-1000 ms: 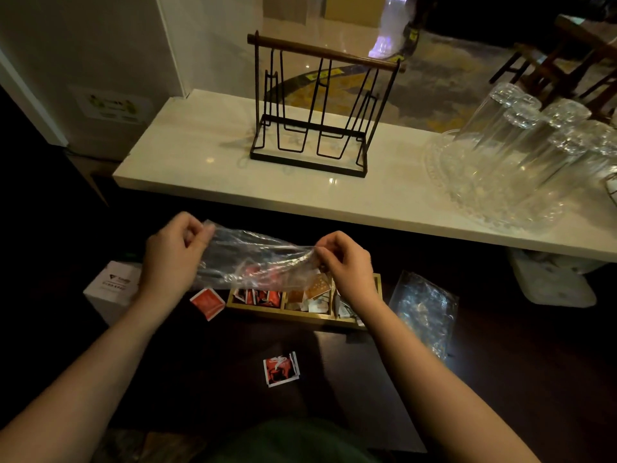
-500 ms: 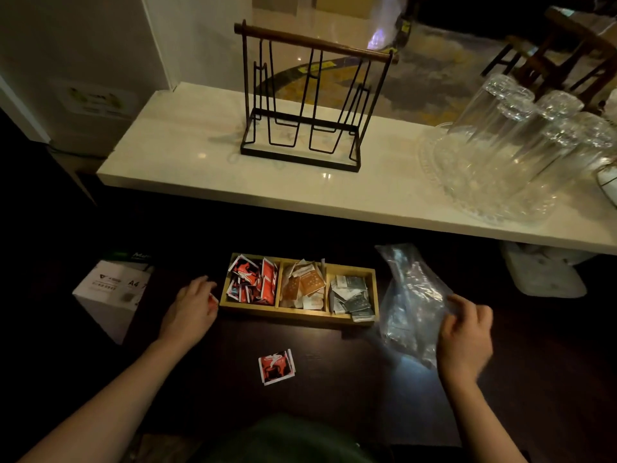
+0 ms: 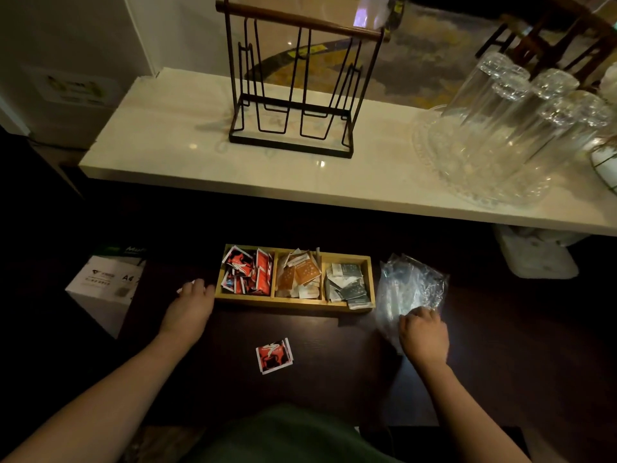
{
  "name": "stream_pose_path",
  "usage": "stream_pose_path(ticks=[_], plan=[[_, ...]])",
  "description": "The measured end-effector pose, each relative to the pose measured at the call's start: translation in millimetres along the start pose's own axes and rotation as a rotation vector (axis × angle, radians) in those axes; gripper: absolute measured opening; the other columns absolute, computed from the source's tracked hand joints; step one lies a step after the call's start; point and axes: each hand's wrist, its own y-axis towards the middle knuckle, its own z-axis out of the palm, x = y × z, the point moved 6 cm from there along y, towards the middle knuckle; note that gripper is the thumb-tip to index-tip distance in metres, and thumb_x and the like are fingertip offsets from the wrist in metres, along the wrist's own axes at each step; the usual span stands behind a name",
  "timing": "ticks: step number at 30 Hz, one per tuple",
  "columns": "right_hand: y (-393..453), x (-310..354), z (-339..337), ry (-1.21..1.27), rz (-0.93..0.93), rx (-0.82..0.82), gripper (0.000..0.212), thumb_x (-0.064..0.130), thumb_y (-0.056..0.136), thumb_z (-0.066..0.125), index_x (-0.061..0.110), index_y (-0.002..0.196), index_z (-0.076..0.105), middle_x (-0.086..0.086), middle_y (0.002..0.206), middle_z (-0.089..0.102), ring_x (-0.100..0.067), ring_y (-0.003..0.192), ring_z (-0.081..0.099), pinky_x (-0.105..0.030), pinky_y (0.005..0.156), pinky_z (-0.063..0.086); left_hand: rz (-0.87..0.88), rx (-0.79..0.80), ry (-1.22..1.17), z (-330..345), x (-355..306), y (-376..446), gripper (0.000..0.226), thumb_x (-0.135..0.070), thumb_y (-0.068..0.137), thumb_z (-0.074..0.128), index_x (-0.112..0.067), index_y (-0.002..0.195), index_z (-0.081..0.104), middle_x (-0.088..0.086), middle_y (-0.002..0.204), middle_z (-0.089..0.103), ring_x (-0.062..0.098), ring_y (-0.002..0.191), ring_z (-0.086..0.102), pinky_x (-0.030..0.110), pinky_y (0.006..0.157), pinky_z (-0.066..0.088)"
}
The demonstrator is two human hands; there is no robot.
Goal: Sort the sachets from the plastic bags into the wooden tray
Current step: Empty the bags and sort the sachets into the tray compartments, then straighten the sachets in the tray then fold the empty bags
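Crinkled clear plastic bags beside three-compartment wooden tray.

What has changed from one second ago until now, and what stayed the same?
Both hands let go of the stretched bag. The right hand moved right and now rests on the plastic bags. The left hand dropped left onto a loose sachet beside the wooden tray. The red sachet in front stayed put.
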Motion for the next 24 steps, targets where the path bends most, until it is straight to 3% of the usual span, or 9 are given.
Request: stream_pose_path(ticks=[3,7,10,12,15,17,19,21,24], plan=[[5,2,7,-0.068,-0.047,0.123,0.038,0.032,0.097,0.036,0.014,0.098,0.068,-0.011,0.101,0.068,-0.031,0.097,0.061,-0.035,0.077,0.046,-0.026,-0.013,-0.022,-2,5,-2,0.053,-0.008,0.079,0.063,-0.016,0.128,0.043,0.009,0.128,0.043,0.023,0.113,0.045,0.029,0.08,0.053],[11,0,8,0.066,0.002,0.148,0.04,0.038,0.098,0.036,0.013,0.097,0.066,-0.014,0.1,0.068,-0.033,0.095,0.063,-0.037,0.078,0.045,-0.084,-0.061,-0.177,-6,20,-9,0.045,-0.006,0.083,0.057,-0.016,0.125,0.046,0.009,0.123,0.048,0.024,0.109,0.048,0.031,0.07,0.052],[10,2,-11,0.125,-0.005,-0.112,0.026,0.027,0.093,0.051,0.009,0.093,0.07,-0.018,0.096,0.068,-0.036,0.089,0.061,-0.042,0.076,0.047,-0.203,-0.155,-0.525,-18,32,-29,0.027,-0.004,0.083,0.058,-0.012,0.109,0.054,0.01,0.109,0.055,0.025,0.093,0.056,0.035,0.066,0.051],[4,7,-27,0.185,-0.028,-0.29,0.02,0.02,0.091,0.052,0.009,0.092,0.069,-0.014,0.098,0.065,-0.032,0.091,0.057,-0.044,0.077,0.046,-0.233,-0.188,-0.756,-29,25,-47,0.02,-0.006,0.083,0.062,-0.012,0.102,0.056,0.004,0.102,0.057,0.02,0.087,0.057,0.03,0.068,0.048],[-7,26,-47,0.237,-0.128,-0.463,0.028,0.022,0.087,0.043,0.011,0.095,0.067,-0.009,0.102,0.061,-0.029,0.094,0.053,-0.04,0.082,0.041,-0.031,-0.034,-0.934,-46,-22,-71,0.013,-0.014,0.083,0.066,-0.023,0.085,0.057,-0.006,0.091,0.059,0.01,0.083,0.059,0.02,0.068,0.044],[-14,45,-54,0.289,-0.203,-0.483,0.031,0.023,0.084,0.039,0.011,0.095,0.066,-0.009,0.102,0.061,-0.027,0.095,0.051,-0.039,0.083,0.04,0.177,0.13,-0.86,-45,-64,-82,0.02,-0.022,0.083,0.066,-0.033,0.076,0.051,-0.012,0.092,0.054,0.004,0.086,0.055,0.022,0.074,0.048],[-21,66,-54,0.328,-0.281,-0.462,0.032,0.026,0.082,0.038,0.013,0.096,0.065,-0.008,0.102,0.061,-0.024,0.098,0.047,-0.039,0.085,0.044,0.317,0.17,-0.741,-36,-96,-82,0.021,-0.029,0.082,0.067,-0.037,0.076,0.049,-0.017,0.105,0.047,0.002,0.101,0.048,0.021,0.088,0.045],[-26,85,-50,0.342,-0.349,-0.416,0.025,0.024,0.083,0.044,0.015,0.097,0.064,-0.006,0.103,0.06,-0.019,0.1,0.045,-0.039,0.085,0.048,0.355,0.188,-0.601,-21,-114,-76,0.011,-0.03,0.082,0.066,-0.028,0.092,0.06,-0.011,0.126,0.043,0.007,0.121,0.039,0.022,0.098,0.04],[-38,116,-36,0.322,-0.44,-0.293,0.022,0.02,0.078,0.056,0.018,0.099,0.062,0.0,0.105,0.059,-0.015,0.1,0.049,-0.031,0.083,0.049,0.427,0.208,-0.291,-2,-130,-69,0.037,-0.026,0.084,0.064,-0.012,0.118,0.058,0.003,0.145,0.034,0.021,0.131,0.034,0.035,0.102,0.04]])
